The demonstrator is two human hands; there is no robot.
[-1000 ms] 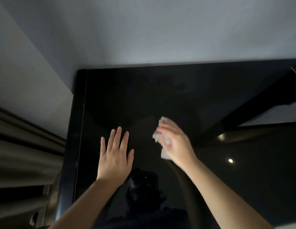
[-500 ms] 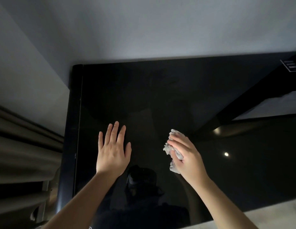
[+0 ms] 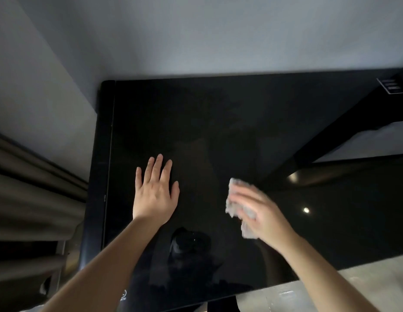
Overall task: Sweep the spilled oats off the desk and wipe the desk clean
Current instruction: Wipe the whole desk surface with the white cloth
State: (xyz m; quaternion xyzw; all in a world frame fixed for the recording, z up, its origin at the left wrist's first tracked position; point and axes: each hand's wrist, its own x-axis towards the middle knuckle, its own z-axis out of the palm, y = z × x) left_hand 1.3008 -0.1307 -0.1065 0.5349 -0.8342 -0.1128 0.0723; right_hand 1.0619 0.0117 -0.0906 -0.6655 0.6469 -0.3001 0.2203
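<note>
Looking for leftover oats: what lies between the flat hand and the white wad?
In the head view, only bare glossy black desk lies between the left hand and the crumpled white wipe; no oats visible.

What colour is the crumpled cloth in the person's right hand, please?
The crumpled cloth is pale grey-white, seen best in the head view.

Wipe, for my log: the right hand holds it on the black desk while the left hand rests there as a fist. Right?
No: the head view shows the left hand lying flat on the desk, fingers straight, not a fist. The right hand does hold the wipe.
</note>
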